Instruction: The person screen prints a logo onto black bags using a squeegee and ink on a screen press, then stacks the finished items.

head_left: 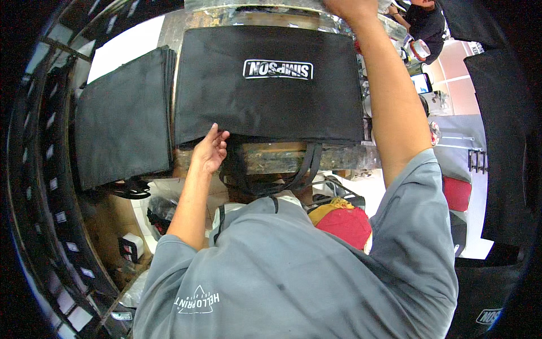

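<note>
Keep the flat black fabric bag [265, 104] smooth on the paint-stained bench [276, 161] — left hand [209, 152] light at its near edge (pinching or just touching, I cannot tell); the right hand [351, 9], cropped above, hides its grip.

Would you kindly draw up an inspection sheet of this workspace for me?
Surface: worn, stained table, partly covered.
Job's things: flat black bag with its handles hanging over the near edge; stack of black pieces to its left.
Clutter: lit phone-like device among small items on the right.
Hands: left hand at the bag's near edge, grip unclear; right hand cut off by the picture's upper edge.
Cables: nothing seen.
Surroundings: another person in black, upper right.
</note>
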### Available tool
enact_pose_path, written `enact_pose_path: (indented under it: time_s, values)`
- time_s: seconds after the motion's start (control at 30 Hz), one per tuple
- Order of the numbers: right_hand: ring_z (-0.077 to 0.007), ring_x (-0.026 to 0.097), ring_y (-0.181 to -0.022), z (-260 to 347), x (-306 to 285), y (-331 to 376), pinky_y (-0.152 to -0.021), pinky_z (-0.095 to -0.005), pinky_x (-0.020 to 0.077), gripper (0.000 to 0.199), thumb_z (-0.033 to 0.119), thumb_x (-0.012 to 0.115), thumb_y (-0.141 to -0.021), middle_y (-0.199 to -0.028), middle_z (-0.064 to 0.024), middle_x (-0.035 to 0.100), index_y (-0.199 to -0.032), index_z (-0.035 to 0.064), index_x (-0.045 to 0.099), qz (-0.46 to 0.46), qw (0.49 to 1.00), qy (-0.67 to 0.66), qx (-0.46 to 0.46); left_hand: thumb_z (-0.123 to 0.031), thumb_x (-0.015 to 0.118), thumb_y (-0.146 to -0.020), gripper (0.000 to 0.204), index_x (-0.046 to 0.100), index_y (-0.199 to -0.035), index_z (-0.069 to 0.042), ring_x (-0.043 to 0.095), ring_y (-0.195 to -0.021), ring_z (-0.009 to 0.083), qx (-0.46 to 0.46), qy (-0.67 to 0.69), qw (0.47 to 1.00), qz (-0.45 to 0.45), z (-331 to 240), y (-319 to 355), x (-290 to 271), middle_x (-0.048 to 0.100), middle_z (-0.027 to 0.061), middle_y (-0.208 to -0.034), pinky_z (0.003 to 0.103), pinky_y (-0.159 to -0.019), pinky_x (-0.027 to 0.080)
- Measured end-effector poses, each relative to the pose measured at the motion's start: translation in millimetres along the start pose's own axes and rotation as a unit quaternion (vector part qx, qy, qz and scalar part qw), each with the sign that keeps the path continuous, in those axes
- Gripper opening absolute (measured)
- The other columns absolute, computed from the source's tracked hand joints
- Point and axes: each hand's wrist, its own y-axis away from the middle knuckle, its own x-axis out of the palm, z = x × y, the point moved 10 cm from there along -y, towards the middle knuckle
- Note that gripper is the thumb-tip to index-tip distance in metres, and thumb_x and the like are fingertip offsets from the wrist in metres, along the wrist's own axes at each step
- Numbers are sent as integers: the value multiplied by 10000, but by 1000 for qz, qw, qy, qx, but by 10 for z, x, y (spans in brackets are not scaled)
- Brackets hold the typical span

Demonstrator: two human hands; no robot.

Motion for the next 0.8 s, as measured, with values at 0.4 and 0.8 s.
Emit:
enact_pose_path:
  time_s: [0.4,0.8]
  values:
    - [-367,695,-782,28,-19,-93,-811,-505,416,560,609,588,-953,-772,-169,718,-811,78,691,12,1000,-12,11,-203,505,-1083,345,612,-1116,124,632,-1229,444,157,13,982,104,-913,419,1355,659,327,-1203,550,-1143,489]
    - [-370,685,-788,-56,28,-142,-800,-495,413,553,607,580,-960,-774,-170,716,-842,81,700,-3,1000,5,-7,-216,498,-1087,382,619,-1156,140,660,-1197,405,168,-25,973,155,-1288,324,1954,677,309,-1212,505,-1111,519]
